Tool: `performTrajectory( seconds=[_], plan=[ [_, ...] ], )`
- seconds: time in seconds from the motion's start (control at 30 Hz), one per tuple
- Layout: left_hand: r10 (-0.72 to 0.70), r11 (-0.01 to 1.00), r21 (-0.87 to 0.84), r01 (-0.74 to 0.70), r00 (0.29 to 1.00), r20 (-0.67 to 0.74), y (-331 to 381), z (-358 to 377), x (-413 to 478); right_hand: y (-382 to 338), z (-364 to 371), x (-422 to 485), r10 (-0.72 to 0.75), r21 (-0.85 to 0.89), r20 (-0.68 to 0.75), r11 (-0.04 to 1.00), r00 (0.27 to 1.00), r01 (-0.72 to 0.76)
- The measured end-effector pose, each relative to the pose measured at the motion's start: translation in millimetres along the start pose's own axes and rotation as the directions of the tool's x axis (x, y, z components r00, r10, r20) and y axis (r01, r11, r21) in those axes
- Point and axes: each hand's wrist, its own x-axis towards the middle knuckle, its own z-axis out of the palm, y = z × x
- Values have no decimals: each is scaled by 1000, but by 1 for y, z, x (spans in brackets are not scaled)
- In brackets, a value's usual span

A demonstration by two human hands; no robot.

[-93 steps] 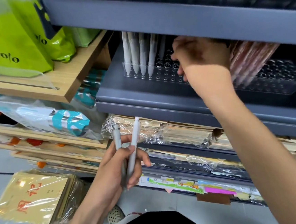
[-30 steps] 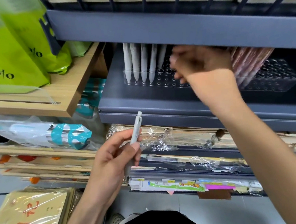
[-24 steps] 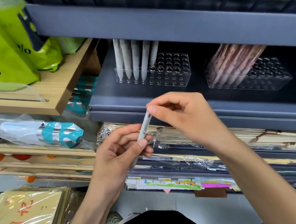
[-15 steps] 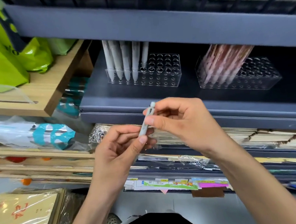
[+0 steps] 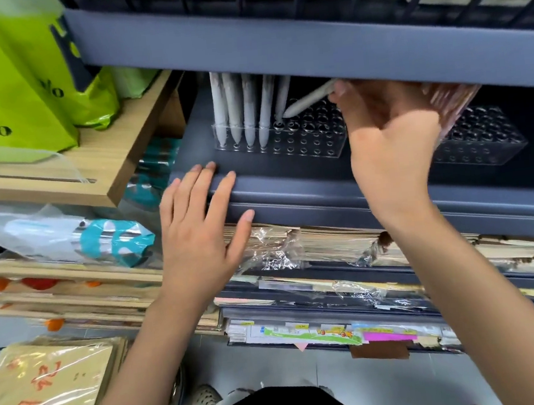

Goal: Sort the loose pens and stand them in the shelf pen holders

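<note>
A clear pen holder [image 5: 305,141] with rows of holes stands on the grey shelf [image 5: 289,180]. Several white pens [image 5: 235,107] stand upright in its left end. My right hand [image 5: 386,132] is shut on one more white pen [image 5: 309,98], tilted, its tip just above a hole beside the standing pens. My left hand [image 5: 200,231] is open and flat, fingertips resting on the shelf's front edge. A second clear holder [image 5: 478,142] to the right has pinkish pens [image 5: 445,103], partly hidden behind my right hand.
The grey shelf above [image 5: 276,41] overhangs the holders closely. Green bags [image 5: 14,96] sit on a wooden shelf [image 5: 99,166] at the left. Wrapped paper stacks [image 5: 296,248] fill the shelves below. A yellow wrapped pack [image 5: 42,393] lies at bottom left.
My right hand took the last white pen from my left hand and carried it up to the holder. My left hand, now empty, moved up onto the shelf edge.
</note>
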Motion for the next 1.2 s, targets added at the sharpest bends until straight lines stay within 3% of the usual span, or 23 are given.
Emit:
performTrajectory(
  seconds=[0.13,0.27,0.43,0.63,0.8,0.93,1.0,1.1,1.2],
  plan=[
    [24,1000,15,-24,999,-30,-1,2,0,-1,11,9,53,-188,54,981,997,-41],
    [41,999,6,-41,999,-30,-5,2,0,-6,29,31,80,-497,112,868,990,-14],
    [82,997,-2,-82,996,-33,-11,3,0,-7,49,44,52,-654,175,753,983,77],
    [116,993,3,-116,993,-18,-15,5,0,0,56,40,17,-669,118,740,993,67],
    [132,991,-6,-132,991,-12,-19,6,0,0,60,37,28,-539,50,842,998,3],
    [135,991,-15,-135,991,5,-20,6,0,1,64,35,34,-578,59,816,998,6],
    [138,990,-32,-137,990,33,-19,3,-1,1,61,33,69,-511,59,859,996,-30],
    [111,990,-100,-99,987,120,-16,-9,0,-2,48,20,112,-390,21,916,994,-95],
    [82,956,-295,-15,973,215,-13,-29,3,-10,20,1,124,-264,-18,956,992,-124]
  ],
)
